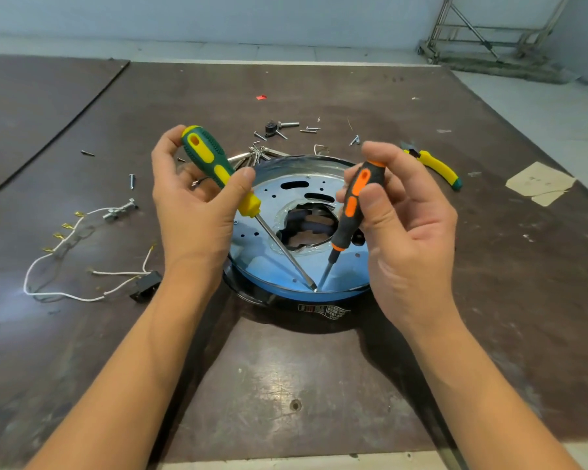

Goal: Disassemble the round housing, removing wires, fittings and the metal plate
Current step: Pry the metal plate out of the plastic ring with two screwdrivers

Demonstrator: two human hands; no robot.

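The round housing (323, 312) lies on the dark table, its shiny metal plate (272, 266) facing up with a ragged hole in the middle. My left hand (194, 212) grips a green and yellow screwdriver (214, 164). My right hand (408, 225) grips a black and orange screwdriver (352, 205). Both blades slant down and meet at the plate's near rim (316, 289), where plate and housing join. White wires (65, 239) with brass terminals and a black connector (146, 285) lie loose to the left.
Loose screws, bolts and a small black fitting (272, 127) are scattered behind the housing. Yellow-handled pliers (437, 167) lie at the right, with a scrap of cardboard (540, 183) beyond. A metal clamp (121, 210) sits on the wires. A metal frame (489, 32) stands on the floor.
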